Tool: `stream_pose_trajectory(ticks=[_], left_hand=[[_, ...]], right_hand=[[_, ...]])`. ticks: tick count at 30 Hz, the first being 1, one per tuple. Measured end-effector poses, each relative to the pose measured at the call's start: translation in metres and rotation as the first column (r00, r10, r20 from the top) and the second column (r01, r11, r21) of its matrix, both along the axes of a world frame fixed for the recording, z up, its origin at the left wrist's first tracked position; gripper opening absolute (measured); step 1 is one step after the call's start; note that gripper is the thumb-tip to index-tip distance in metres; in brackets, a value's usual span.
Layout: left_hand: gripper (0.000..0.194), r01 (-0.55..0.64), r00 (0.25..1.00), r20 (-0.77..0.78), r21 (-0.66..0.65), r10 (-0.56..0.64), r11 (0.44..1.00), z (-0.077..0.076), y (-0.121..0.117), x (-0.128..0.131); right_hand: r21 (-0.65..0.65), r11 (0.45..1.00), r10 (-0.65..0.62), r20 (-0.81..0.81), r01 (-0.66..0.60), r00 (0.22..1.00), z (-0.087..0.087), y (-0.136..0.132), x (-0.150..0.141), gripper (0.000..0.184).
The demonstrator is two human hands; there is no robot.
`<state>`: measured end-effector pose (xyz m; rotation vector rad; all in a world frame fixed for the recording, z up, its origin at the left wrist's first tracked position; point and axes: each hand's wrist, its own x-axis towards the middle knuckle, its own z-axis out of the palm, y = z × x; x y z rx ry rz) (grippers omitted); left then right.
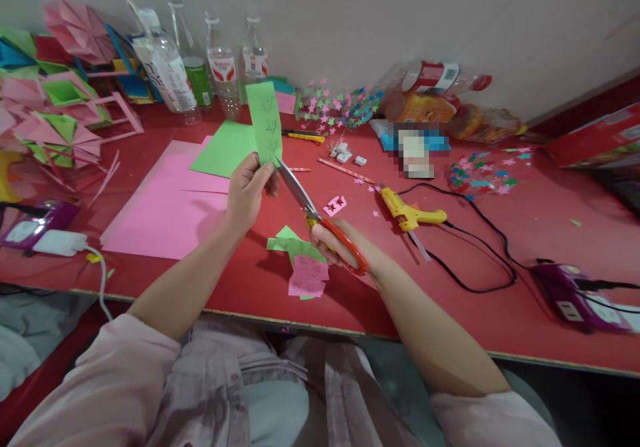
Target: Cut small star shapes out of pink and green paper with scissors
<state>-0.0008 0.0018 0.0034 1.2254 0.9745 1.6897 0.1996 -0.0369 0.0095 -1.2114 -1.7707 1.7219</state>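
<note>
My left hand (251, 186) pinches the lower end of a green paper strip (265, 115) that stands upright with stars drawn on it in dark lines. In my right hand (333, 239) is a pair of scissors (345, 242) with red-orange handles. The blade tips point up and left and meet the strip's lower right edge beside my left fingertips. Below the scissors, green paper pieces (283, 244) and pink paper pieces (306, 277) with drawn stars lie loosely piled on the red table (420, 314).
Pink sheets (155, 214) and a green sheet (225, 150) lie at left. A yellow glue gun (407, 212) with its black cord rests at right, near a purple power strip (575, 297). Bottles (223, 67) line the wall. Paper stars (345, 104) are heaped behind a yellow cutter (307, 136).
</note>
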Motion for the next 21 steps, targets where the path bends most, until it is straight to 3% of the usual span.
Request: stream_pose_trajectory(ticks=[21], left_hand=[[0.023, -0.015, 1.0, -0.008, -0.018, 0.015, 1.0, -0.0023, 0.0026, -0.0012]], right_hand=[[-0.005, 0.999, -0.035, 0.046, 0.035, 0.998, 0.0041, 0.0007, -0.0034, 0.053]])
